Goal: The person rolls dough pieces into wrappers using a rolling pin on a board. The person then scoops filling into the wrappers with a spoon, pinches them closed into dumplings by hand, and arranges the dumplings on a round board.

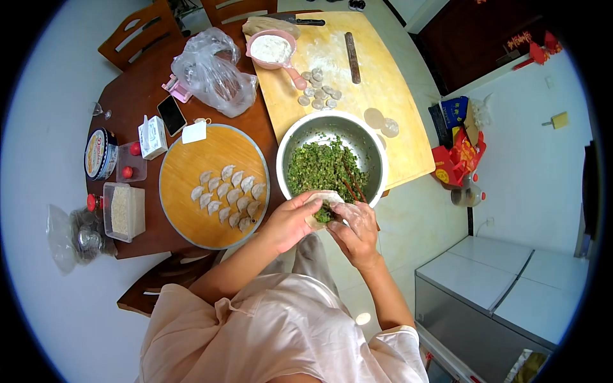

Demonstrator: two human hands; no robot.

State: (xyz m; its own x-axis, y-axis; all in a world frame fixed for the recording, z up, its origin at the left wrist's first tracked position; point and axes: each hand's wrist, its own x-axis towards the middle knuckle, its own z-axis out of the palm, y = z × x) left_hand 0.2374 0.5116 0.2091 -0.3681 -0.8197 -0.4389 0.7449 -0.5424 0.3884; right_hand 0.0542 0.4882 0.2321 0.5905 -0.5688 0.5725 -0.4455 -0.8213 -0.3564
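Note:
A dumpling wrapper (317, 220) with green filling (324, 213) is held between my hands at the near rim of the metal bowl (289, 142). My left hand (289, 220) is closed on the wrapper's left side. Fingers of my right hand (356, 231), dusted with flour, pinch its right side. Chopped green filling (322, 167) lies in the bowl. Dark chopsticks (351, 184) lean inside near my right hand; whether it touches them I cannot tell. Left of the bowl, a round board (185, 159) bears several folded dumplings (230, 198).
The wooden board (396, 108) bears dough pieces (318, 89), flat wrappers (374, 118), a rolling pin (352, 57), a pink flour scoop (271, 50) and a knife (310, 22). A plastic bag (217, 71), phone (171, 115), tissue pack (152, 137), round tin (101, 153) and tub (128, 210) stand left.

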